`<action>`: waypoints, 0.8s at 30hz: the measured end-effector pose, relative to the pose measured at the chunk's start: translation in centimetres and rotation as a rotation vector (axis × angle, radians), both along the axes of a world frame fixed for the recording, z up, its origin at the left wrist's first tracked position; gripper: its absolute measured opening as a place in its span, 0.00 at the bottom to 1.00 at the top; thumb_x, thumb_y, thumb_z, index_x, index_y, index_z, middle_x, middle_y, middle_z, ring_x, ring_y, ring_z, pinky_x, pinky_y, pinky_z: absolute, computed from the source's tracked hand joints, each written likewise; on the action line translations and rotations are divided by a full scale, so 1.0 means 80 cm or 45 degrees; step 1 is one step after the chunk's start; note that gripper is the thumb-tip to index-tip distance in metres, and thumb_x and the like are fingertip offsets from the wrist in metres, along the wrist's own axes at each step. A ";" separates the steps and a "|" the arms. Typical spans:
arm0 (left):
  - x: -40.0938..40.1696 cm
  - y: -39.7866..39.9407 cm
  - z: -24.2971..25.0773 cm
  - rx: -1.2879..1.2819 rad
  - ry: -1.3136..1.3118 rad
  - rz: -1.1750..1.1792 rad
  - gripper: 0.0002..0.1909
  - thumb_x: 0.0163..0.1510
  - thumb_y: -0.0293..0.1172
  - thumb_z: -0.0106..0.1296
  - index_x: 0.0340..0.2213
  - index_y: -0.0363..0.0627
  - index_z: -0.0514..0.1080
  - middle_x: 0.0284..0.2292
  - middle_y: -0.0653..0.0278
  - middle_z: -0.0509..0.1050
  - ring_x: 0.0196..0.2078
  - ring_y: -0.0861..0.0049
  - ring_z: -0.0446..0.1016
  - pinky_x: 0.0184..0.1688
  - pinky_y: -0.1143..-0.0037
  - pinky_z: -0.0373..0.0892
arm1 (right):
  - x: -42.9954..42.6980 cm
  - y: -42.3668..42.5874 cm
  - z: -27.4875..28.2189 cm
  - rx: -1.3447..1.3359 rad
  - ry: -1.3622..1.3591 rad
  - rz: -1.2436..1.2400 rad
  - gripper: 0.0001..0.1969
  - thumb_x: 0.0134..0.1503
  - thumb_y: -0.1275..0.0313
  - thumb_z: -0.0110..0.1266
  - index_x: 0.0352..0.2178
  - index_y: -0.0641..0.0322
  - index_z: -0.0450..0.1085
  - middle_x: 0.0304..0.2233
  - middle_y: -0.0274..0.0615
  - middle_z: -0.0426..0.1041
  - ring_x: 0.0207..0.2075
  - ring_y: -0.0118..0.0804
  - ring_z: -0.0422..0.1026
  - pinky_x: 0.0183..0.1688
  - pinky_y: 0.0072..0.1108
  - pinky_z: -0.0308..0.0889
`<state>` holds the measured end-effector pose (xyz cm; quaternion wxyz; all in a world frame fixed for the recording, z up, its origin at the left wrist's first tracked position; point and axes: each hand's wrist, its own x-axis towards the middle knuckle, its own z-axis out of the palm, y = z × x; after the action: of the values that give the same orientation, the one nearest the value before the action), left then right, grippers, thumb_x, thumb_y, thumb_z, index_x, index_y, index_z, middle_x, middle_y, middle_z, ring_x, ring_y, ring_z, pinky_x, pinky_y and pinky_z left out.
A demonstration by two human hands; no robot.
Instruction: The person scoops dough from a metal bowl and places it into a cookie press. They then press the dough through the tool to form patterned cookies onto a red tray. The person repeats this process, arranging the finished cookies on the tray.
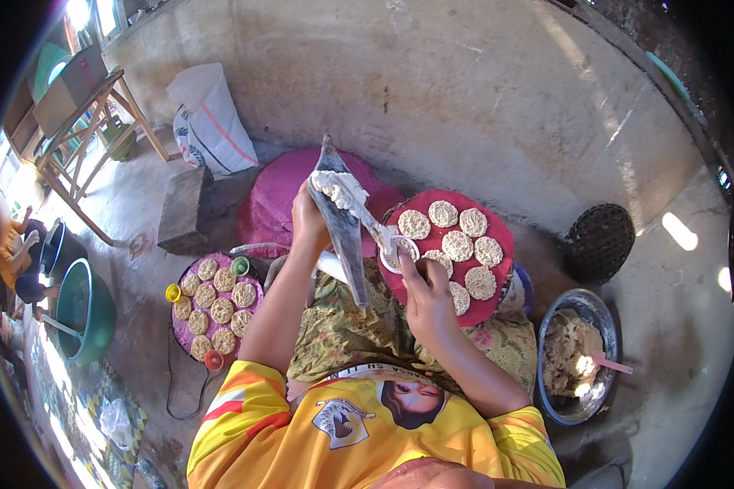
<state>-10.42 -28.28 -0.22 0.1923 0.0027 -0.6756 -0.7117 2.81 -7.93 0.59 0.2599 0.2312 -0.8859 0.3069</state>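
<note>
My left hand (310, 217) grips a grey, pointed board-like tool (342, 244) by its left edge, in front of my lap. Pale, sticky dough (341, 189) lies on its upper part, and a dough-coated strip runs down from it towards a small white ring (408, 243). That ring sits at the left edge of a round tray lined with red cloth (459, 247), which bears several discs of noodle-like dough strands (457, 246). My right hand (429, 290) reaches to the ring's rim, index finger extended. Whether its fingers hold the coated strip is unclear.
Left of my lap, a second round tray (211, 308) carries more discs and small coloured cups. To the right stands a basin (578, 419) of dough with a pink-handled tool. A wooden block (183, 211), a white sack (220, 122) and the wall lie ahead. Another person (15, 257) sits far left.
</note>
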 end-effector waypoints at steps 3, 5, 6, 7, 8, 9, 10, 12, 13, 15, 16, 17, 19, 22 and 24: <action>0.000 -0.020 0.004 0.246 0.076 -0.179 0.14 0.44 0.27 0.53 0.35 0.36 0.69 0.31 0.61 0.74 0.35 0.75 0.72 0.38 0.76 0.68 | 0.018 0.018 0.012 0.040 -0.134 -0.006 0.23 0.47 0.84 0.47 0.47 0.61 0.64 0.32 0.48 0.63 0.31 0.41 0.67 0.31 0.26 0.64; -0.002 -0.029 0.016 0.608 0.093 -0.413 0.10 0.51 0.25 0.46 0.36 0.34 0.68 0.30 0.61 0.73 0.33 0.76 0.72 0.35 0.76 0.69 | 0.018 0.034 0.027 -0.147 -0.193 0.129 0.19 0.48 0.83 0.48 0.44 0.62 0.67 0.27 0.44 0.67 0.26 0.33 0.69 0.27 0.19 0.65; 0.004 -0.025 0.018 0.899 0.221 -0.675 0.11 0.55 0.27 0.37 0.37 0.34 0.66 0.30 0.59 0.72 0.33 0.76 0.72 0.33 0.76 0.71 | 0.013 0.039 0.034 -0.235 -0.272 0.212 0.18 0.49 0.83 0.47 0.44 0.63 0.67 0.26 0.42 0.68 0.25 0.31 0.69 0.26 0.18 0.65; 0.010 -0.019 0.021 0.714 0.161 -0.659 0.11 0.55 0.30 0.37 0.35 0.36 0.66 0.28 0.59 0.71 0.31 0.74 0.72 0.32 0.74 0.71 | 0.006 0.042 0.042 -0.325 -0.338 0.276 0.17 0.50 0.82 0.47 0.43 0.64 0.67 0.24 0.41 0.68 0.24 0.30 0.69 0.26 0.16 0.65; 0.016 -0.008 0.022 0.543 0.097 -0.605 0.11 0.55 0.32 0.36 0.33 0.38 0.65 0.26 0.60 0.70 0.29 0.72 0.72 0.31 0.73 0.71 | 0.002 0.039 0.046 -0.690 -0.773 0.371 0.10 0.53 0.77 0.47 0.37 0.69 0.69 0.20 0.39 0.69 0.19 0.28 0.68 0.23 0.16 0.65; 0.022 0.005 0.023 0.372 0.042 -0.554 0.12 0.55 0.35 0.35 0.31 0.40 0.65 0.25 0.60 0.70 0.27 0.70 0.72 0.31 0.71 0.71 | -0.008 0.033 0.049 -0.934 -1.010 0.508 0.09 0.54 0.74 0.47 0.34 0.70 0.69 0.20 0.39 0.69 0.19 0.28 0.67 0.22 0.16 0.65; 0.032 0.018 0.022 0.440 -0.227 -0.435 0.11 0.55 0.35 0.36 0.31 0.42 0.64 0.24 0.60 0.69 0.25 0.71 0.72 0.29 0.71 0.71 | -0.021 0.027 0.051 -1.172 -1.234 0.670 0.09 0.54 0.72 0.48 0.32 0.70 0.69 0.20 0.40 0.69 0.18 0.28 0.67 0.21 0.16 0.64; 0.039 0.028 0.028 0.278 -0.036 -0.571 0.15 0.55 0.29 0.39 0.42 0.33 0.61 0.35 0.57 0.69 0.35 0.76 0.71 0.37 0.77 0.71 | -0.034 0.004 0.044 -1.525 -1.530 0.876 0.13 0.54 0.66 0.50 0.27 0.70 0.68 0.19 0.42 0.69 0.16 0.29 0.66 0.18 0.17 0.63; 0.043 0.030 0.030 0.287 0.011 -0.584 0.16 0.55 0.31 0.37 0.43 0.33 0.61 0.35 0.58 0.70 0.35 0.76 0.72 0.38 0.76 0.71 | -0.042 -0.009 0.038 -1.639 -1.615 0.902 0.15 0.52 0.64 0.51 0.25 0.69 0.68 0.18 0.43 0.69 0.15 0.30 0.66 0.16 0.17 0.62; 0.047 0.028 0.029 0.307 0.105 -0.613 0.17 0.56 0.34 0.34 0.43 0.34 0.61 0.35 0.59 0.70 0.35 0.75 0.72 0.38 0.74 0.70 | -0.036 -0.017 0.019 -1.654 -1.615 1.046 0.16 0.53 0.62 0.51 0.24 0.68 0.68 0.16 0.39 0.68 0.14 0.26 0.65 0.14 0.14 0.60; 0.045 0.022 0.028 0.492 0.046 -0.646 0.17 0.56 0.35 0.34 0.42 0.35 0.62 0.35 0.59 0.70 0.35 0.75 0.72 0.38 0.74 0.70 | -0.033 -0.018 0.009 -1.655 -1.663 1.048 0.16 0.53 0.61 0.51 0.24 0.68 0.68 0.16 0.39 0.68 0.14 0.26 0.65 0.14 0.14 0.60; 0.043 0.018 0.026 0.728 0.032 -0.766 0.17 0.56 0.35 0.33 0.42 0.36 0.62 0.34 0.60 0.71 0.35 0.75 0.72 0.38 0.74 0.70 | -0.030 -0.017 -0.003 -1.661 -1.714 1.045 0.16 0.53 0.61 0.51 0.24 0.67 0.68 0.16 0.39 0.68 0.14 0.27 0.65 0.15 0.14 0.60; 0.033 0.007 0.019 0.772 0.004 -0.762 0.18 0.56 0.39 0.33 0.40 0.39 0.64 0.33 0.61 0.71 0.32 0.74 0.73 0.37 0.75 0.70 | -0.022 -0.012 -0.027 -1.651 -1.768 1.037 0.17 0.52 0.60 0.51 0.24 0.67 0.68 0.16 0.40 0.68 0.14 0.28 0.65 0.15 0.16 0.61; 0.018 -0.009 0.012 0.954 0.180 -0.882 0.17 0.55 0.39 0.35 0.38 0.40 0.65 0.32 0.61 0.71 0.31 0.73 0.72 0.36 0.74 0.71 | -0.004 -0.005 -0.059 -1.645 -1.839 1.029 0.15 0.53 0.62 0.51 0.25 0.68 0.68 0.17 0.40 0.67 0.15 0.29 0.65 0.15 0.17 0.60; 0.010 -0.022 0.016 0.922 0.247 -0.684 0.16 0.55 0.38 0.35 0.38 0.40 0.66 0.32 0.61 0.71 0.31 0.74 0.72 0.35 0.74 0.71 | 0.013 0.007 -0.069 -1.523 -1.859 0.868 0.14 0.54 0.63 0.49 0.26 0.68 0.69 0.17 0.39 0.67 0.15 0.28 0.65 0.15 0.17 0.60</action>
<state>-9.63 -30.03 1.03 0.0499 -0.1722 -0.3391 -0.9235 3.84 -7.37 -4.91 -0.3756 0.0591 -0.4152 0.8265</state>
